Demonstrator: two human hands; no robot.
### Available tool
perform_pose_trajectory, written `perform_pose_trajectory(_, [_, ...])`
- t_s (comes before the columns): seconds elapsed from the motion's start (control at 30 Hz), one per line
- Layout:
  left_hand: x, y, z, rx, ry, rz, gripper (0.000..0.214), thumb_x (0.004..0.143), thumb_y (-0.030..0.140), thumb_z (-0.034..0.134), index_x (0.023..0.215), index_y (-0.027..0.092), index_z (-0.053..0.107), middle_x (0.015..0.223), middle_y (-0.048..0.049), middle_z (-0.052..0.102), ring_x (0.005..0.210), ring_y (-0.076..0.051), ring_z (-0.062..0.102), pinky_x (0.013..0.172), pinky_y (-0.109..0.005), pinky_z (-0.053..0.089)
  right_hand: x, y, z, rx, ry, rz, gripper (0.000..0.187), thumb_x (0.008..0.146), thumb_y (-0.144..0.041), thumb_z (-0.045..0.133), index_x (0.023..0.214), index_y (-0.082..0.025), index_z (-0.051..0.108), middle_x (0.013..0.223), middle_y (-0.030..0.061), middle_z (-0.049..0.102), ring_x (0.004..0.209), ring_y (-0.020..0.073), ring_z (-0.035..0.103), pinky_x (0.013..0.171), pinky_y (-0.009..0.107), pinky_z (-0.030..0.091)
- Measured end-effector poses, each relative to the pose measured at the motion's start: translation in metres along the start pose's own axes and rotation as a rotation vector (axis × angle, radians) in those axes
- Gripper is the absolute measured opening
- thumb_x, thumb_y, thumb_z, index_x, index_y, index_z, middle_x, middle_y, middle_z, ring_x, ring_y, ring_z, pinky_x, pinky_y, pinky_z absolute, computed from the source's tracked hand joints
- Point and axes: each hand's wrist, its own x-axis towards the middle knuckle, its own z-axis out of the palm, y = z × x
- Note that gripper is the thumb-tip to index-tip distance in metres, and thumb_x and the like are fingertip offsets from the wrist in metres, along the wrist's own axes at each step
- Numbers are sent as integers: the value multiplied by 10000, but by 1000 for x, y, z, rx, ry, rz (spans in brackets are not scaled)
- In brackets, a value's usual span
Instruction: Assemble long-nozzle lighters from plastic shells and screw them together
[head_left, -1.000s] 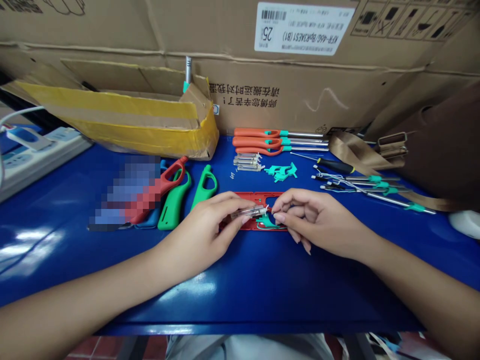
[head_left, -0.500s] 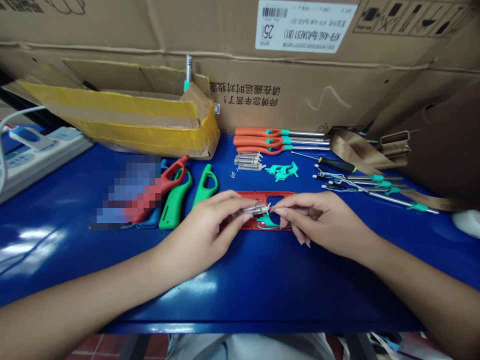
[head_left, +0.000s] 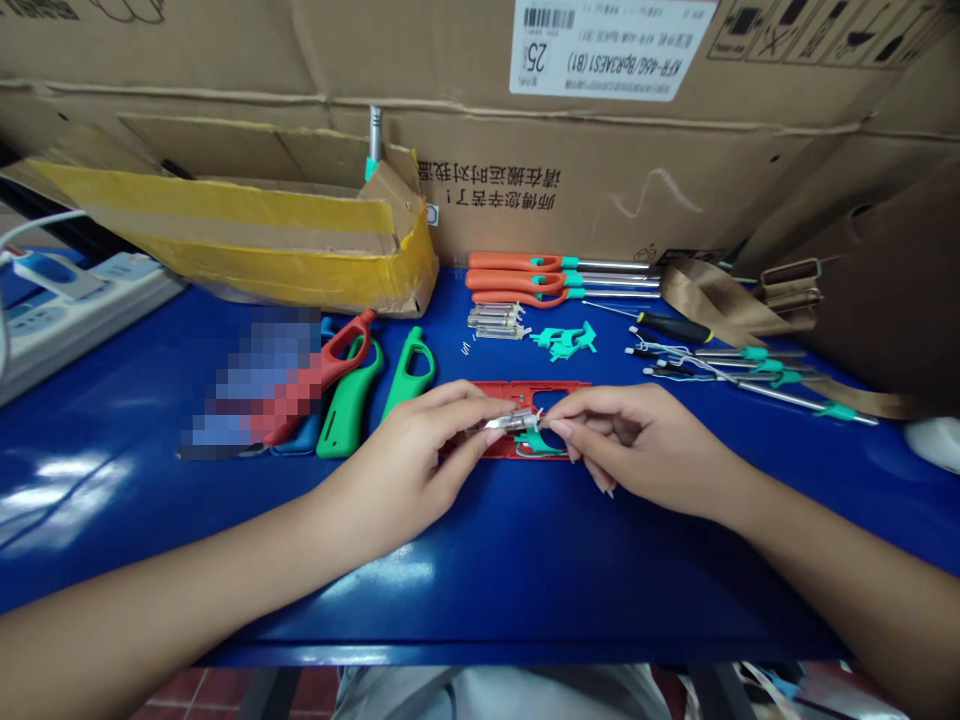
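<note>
My left hand [head_left: 420,440] pinches a small clear tube-like lighter part [head_left: 504,422] between thumb and fingers, just above a red plastic lighter half-shell [head_left: 517,392] lying on the blue table [head_left: 487,560]. My right hand [head_left: 637,440] is closed in a pinch at the tube's right end, where a small white piece sticks out. A teal trigger piece [head_left: 534,443] lies on the shell under the fingers.
Green and red handle shells [head_left: 352,385] lie to the left. Assembled orange lighters [head_left: 540,278], clear tubes [head_left: 495,322], teal triggers [head_left: 564,340] and metal rods with wires [head_left: 750,370] sit behind. A taped cardboard box [head_left: 247,235], a power strip [head_left: 67,300] and big cartons [head_left: 525,150] border the table.
The clear tube has tilted and shifted slightly lower toward the red shell. My right fingertips have closed tighter on its right end. Both hands stay nearly in place.
</note>
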Motion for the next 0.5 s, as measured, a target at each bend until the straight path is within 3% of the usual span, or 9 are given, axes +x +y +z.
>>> perform_pose_trajectory(0.5, [-1,-1,1,-67,-19,-47,256,995,165,580,1184,217,745,1101,-48,724,1020,-169,678,896,-278,561,-1,-1,-1,-20,-36,-18,202,971,-355,573,892,-191,661,567,-60,523,423,70,496,418,195,382])
